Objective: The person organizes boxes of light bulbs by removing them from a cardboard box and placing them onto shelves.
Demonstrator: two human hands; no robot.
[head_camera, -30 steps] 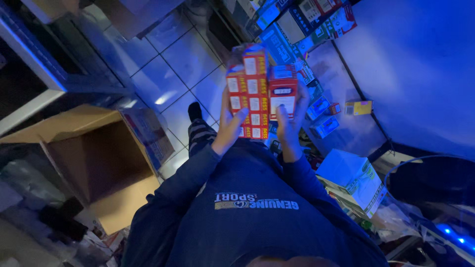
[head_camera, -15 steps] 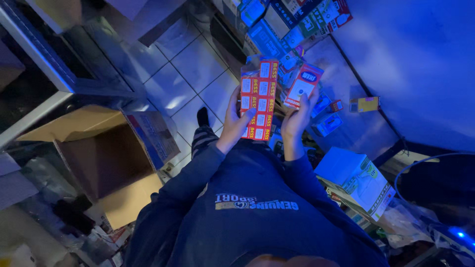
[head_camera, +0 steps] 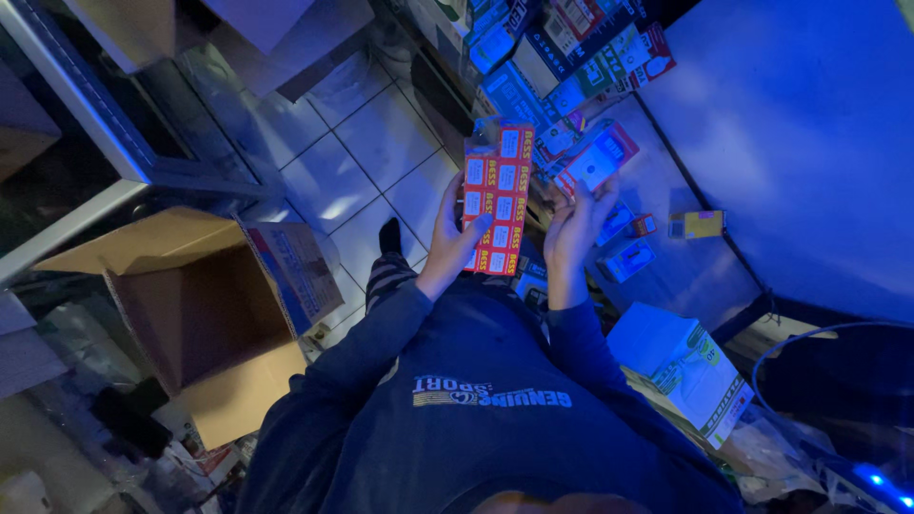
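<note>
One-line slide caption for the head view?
Left hand holds a red pack of small boxes; right hand holds one red-and-white box.

Right hand's fingers (head_camera: 598, 190) behind small red box (head_camera: 598, 158)

A wrapped pack of boxes (head_camera: 497, 200) sits between the fingers (head_camera: 473, 228); a single box (head_camera: 597, 162) lies just right; an open carton (head_camera: 205, 314) well left.

Red-and-white checked pack (head_camera: 497, 198), brown cardboard box (head_camera: 205, 314), pale tiled floor (head_camera: 381, 143).
</note>
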